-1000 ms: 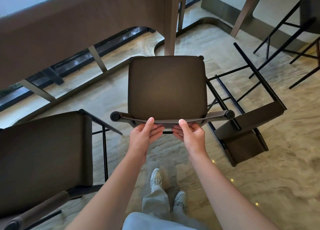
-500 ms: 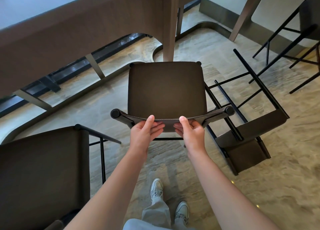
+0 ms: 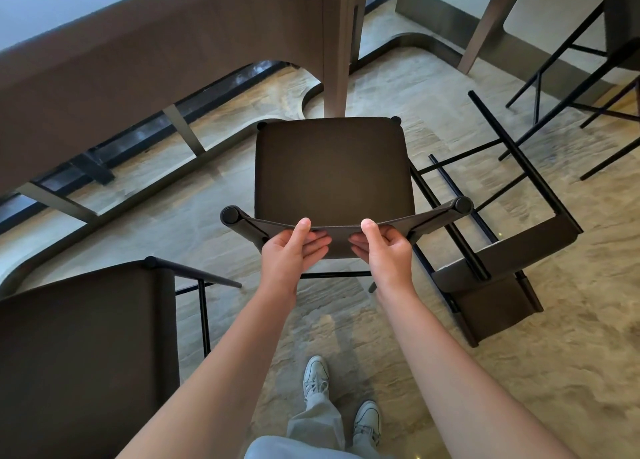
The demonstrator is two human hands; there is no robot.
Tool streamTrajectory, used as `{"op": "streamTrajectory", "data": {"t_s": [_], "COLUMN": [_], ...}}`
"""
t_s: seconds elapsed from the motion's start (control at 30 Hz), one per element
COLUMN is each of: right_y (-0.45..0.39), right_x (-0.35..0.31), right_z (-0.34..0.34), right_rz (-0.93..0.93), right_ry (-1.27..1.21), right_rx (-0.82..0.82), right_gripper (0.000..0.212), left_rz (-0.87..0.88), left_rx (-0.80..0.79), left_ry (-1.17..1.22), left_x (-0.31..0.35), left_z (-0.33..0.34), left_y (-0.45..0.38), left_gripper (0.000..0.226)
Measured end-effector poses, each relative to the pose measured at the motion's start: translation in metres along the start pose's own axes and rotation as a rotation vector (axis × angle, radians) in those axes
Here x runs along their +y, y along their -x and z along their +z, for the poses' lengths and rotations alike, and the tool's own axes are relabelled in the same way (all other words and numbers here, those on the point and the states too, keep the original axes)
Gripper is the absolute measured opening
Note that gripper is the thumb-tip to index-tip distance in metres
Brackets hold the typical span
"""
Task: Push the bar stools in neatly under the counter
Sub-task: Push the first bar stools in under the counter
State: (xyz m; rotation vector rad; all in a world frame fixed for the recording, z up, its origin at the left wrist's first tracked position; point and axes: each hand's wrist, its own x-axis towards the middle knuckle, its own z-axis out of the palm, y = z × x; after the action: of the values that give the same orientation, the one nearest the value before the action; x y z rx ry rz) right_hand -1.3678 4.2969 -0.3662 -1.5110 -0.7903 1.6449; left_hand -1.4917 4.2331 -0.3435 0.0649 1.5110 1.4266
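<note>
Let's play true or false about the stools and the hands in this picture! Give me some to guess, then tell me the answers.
1. Both hands hold the backrest of the middle stool. True: left hand, right hand.
2. A stool lies tipped over on the floor. True: the fallen stool is to the right.
3. The middle stool's seat is fully under the counter. False: the seat is out in the open.
4. The person is barefoot. False: they wear light sneakers.
</note>
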Motion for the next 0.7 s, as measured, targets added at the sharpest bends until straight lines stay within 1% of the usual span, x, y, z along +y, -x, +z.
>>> {"op": "streamTrajectory", "data": {"t_s": [0.27,0.4,0.47,0.57,0.63,0.7], "right_y": [0.002,0.004,0.007,0.019,0.029,0.041], "right_x": [-0.002,-0.007,-0.010,-0.017,-0.022,-0.030], "right_z": [0.002,0.006,0.006,0.002,-0.002,-0.006], "right_rz": [-0.014,0.020,0.033,0.021,-0.010,-0.043], "right_ry": [0.068,0.112,0.112,0.109,0.115,0.101], "right_rx": [0.002,0.003,-0.010,-0.052,-0.074,-0.091], "right_gripper": [0.023,0.024,0.024,0.029,0.032,0.033], "left_rz": [-0.017,-0.004,0.006,0.053,0.107,0.155], "left_rx": [-0.025,-0.024,-0.010,0.021,0.029,0.030], "left_ry": [-0.033,-0.090,-0.141,-0.247,-0.276,-0.250], "left_x": [0.003,0.006,0.008,0.012,0.016,0.022], "left_z": [-0.003,-0.005,-0.005,-0.004,-0.004,-0.005], "left_y": [-0.002,-0.001,0.001,0.011,0.021,0.034], "left_gripper": [0.032,0.035,0.032,0.019,0.020,0.021]}}
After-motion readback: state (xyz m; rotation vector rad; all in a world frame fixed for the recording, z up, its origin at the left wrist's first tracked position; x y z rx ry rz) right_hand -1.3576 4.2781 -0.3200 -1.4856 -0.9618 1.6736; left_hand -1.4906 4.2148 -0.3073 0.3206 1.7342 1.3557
